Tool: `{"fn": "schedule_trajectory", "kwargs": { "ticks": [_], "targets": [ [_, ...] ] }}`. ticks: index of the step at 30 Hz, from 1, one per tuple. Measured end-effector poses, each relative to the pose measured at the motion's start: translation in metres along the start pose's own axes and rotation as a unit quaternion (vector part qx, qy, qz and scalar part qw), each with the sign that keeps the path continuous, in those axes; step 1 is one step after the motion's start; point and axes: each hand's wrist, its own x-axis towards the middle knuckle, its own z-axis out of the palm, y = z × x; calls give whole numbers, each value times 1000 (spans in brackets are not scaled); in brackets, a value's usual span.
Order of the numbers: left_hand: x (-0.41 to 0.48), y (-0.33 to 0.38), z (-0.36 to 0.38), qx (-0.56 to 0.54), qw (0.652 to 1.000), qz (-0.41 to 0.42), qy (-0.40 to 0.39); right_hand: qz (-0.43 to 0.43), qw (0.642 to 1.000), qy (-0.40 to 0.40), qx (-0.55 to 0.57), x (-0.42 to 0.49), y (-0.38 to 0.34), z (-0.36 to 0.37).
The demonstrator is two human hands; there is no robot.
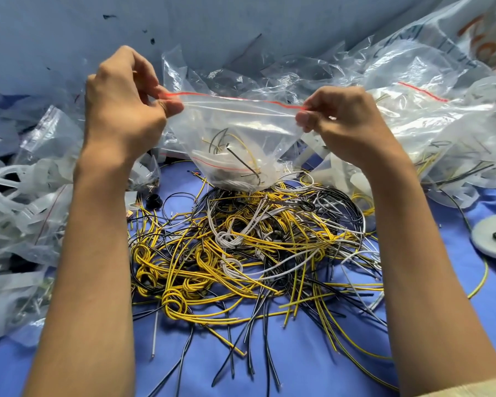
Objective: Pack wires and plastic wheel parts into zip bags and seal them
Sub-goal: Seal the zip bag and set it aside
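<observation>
Blue cloth (pixel 312 368) under tangled wires (pixel 241 247) (yellow, black, white), heaped bags (pixel 26 224), grey disc (pixel 490 239)

Yellow, black, white wires (pixel 241 247) — blue cloth (pixel 298 368), red-striped bag (pixel 235 130)

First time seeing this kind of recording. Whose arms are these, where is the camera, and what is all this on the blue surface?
No machine: a person works bare-handed, and the picture comes from a camera on their head, looking down. The left hand and right hand each pinch one top corner of a clear zip bag, holding it up; a few wires lie inside. Beneath it, on the blue surface, sits a wire pile of yellow, black and white. White plastic wheel parts lie at the left, more filled bags at the right.
</observation>
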Motion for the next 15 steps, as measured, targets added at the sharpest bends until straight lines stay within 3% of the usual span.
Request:
{"fn": "schedule_trajectory", "kwargs": {
  "ticks": [7,11,15],
  "targets": [
    [-1,0,0,-3,1000,2,-8,-34,999,-8,17,-2,-14,-2],
    [-1,3,0,14,999,-1,-40,-47,997,-53,-12,-5,-18,0],
    [-2,4,1,21,994,-2,-106,-62,997,-43,-29,-6,-19,3]
  ]
}}
